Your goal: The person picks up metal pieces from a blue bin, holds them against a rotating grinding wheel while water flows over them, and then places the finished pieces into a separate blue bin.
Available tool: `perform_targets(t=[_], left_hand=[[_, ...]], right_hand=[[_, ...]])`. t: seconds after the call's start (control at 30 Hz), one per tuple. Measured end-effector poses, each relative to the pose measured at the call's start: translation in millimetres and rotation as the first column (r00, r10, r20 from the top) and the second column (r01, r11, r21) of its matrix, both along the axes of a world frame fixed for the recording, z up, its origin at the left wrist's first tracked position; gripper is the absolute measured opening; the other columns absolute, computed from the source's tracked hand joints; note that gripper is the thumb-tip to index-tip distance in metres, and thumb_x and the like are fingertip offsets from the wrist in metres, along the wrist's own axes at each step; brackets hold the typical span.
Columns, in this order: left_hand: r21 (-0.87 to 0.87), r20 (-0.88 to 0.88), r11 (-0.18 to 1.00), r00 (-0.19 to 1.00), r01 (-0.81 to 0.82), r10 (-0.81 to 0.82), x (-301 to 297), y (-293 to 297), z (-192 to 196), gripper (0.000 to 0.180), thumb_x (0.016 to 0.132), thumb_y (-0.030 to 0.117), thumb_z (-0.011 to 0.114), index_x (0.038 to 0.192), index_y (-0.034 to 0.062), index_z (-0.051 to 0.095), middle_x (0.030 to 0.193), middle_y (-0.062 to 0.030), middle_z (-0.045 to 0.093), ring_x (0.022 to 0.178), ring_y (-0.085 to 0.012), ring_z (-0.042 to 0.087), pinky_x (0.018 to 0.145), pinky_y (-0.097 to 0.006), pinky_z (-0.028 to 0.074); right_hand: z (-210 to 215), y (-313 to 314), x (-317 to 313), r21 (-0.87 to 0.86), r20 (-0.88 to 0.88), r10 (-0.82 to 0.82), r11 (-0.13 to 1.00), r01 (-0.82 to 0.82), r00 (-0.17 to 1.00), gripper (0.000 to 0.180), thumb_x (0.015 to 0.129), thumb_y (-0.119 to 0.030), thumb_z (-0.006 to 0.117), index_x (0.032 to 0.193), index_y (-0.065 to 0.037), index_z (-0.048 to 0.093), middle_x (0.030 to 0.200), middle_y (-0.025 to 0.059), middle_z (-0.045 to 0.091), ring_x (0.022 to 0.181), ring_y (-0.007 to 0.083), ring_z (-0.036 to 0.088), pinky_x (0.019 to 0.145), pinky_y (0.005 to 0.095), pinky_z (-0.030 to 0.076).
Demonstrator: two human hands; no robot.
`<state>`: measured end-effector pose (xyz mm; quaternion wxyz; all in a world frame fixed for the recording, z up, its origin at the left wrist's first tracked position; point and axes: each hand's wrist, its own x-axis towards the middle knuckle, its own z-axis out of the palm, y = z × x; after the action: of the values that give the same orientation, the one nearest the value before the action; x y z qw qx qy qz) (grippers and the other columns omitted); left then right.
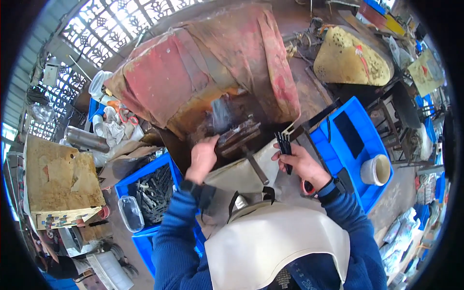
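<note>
My right hand [304,164] is closed round a bundle of thin black strips [284,150], which stand up from its fingers. My left hand [203,157] rests by the left end of a dark, wet-looking metal fixture [239,135], its fingers bent inward. What those fingertips hold, if anything, is too small to make out. Behind the fixture, a pale spray or blur [221,115] shows in the opening of a machine draped with a stained red cloth [159,72]. A metal bar handle [257,169] sticks out from the fixture toward me.
To the left stands a blue bin [121,186] with many dark strips [152,191] and a clear plastic tub [130,213]. A blue tray [360,113] at the right carries a whitish pot [375,170] and a dark rectangular piece [349,134]. A cardboard box [63,179] sits farther left.
</note>
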<state>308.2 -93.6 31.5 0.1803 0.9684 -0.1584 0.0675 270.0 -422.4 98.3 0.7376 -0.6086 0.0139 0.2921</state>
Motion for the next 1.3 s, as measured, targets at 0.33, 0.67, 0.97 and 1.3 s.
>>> perform_targets(t=[0.33, 0.67, 0.97, 1.3], left_hand=[[-0.042, 0.02, 0.763, 0.764, 0.645, -0.644, -54.2, -72.9, 34.4, 0.029, 0.069, 0.017, 0.066, 0.098, 0.0186, 0.062, 0.09, 0.0005, 0.06, 0.105, -0.0198, 0.055, 0.11, -0.051, 0.028], [-0.466, 0.302, 0.873, 0.953, 0.141, 0.008, 14.5, -58.7, 107.7, 0.017, 0.079, 0.015, 0.063, 0.094, 0.0072, 0.06, 0.088, -0.0125, 0.061, 0.089, -0.0347, 0.059, 0.08, -0.046, 0.046], [-0.671, 0.295, 0.742, 0.915, -0.007, 0.275, 129.7, -10.5, 108.5, 0.018, 0.077, 0.002, 0.062, 0.094, 0.004, 0.058, 0.089, -0.0175, 0.06, 0.09, -0.04, 0.057, 0.079, -0.048, 0.046], [-0.571, 0.279, 0.797, 0.866, -0.197, 0.414, 160.5, -4.4, 107.9, 0.021, 0.074, 0.0, 0.061, 0.094, 0.0043, 0.062, 0.095, -0.0172, 0.054, 0.095, -0.0391, 0.054, 0.08, -0.047, 0.046]], right_hand=[[-0.1, 13.4, 20.5, 0.025, -0.056, -0.031, 0.999, 0.032, 0.998, 0.037, 0.09, -0.002, 0.054, 0.127, 0.002, 0.05, 0.095, 0.0083, 0.063, 0.074, 0.0151, 0.056, 0.066, 0.0279, 0.046], [-26.3, -11.7, 30.8, 0.063, 0.012, -0.03, 0.998, 0.029, 0.999, 0.039, 0.087, -0.004, 0.059, 0.126, 0.0, 0.053, 0.092, 0.0081, 0.065, 0.068, 0.0123, 0.057, 0.062, 0.0241, 0.047], [-14.9, 15.0, 37.7, 0.091, 0.028, 0.099, 0.991, -0.101, 0.995, 0.038, 0.089, -0.002, 0.059, 0.126, -0.004, 0.052, 0.094, 0.0086, 0.065, 0.068, 0.0101, 0.058, 0.057, 0.0229, 0.048], [-14.1, 15.1, 44.2, 0.096, 0.019, 0.077, 0.992, -0.078, 0.997, 0.038, 0.088, -0.003, 0.06, 0.125, -0.003, 0.052, 0.096, 0.01, 0.066, 0.069, 0.0115, 0.059, 0.058, 0.0241, 0.048]])
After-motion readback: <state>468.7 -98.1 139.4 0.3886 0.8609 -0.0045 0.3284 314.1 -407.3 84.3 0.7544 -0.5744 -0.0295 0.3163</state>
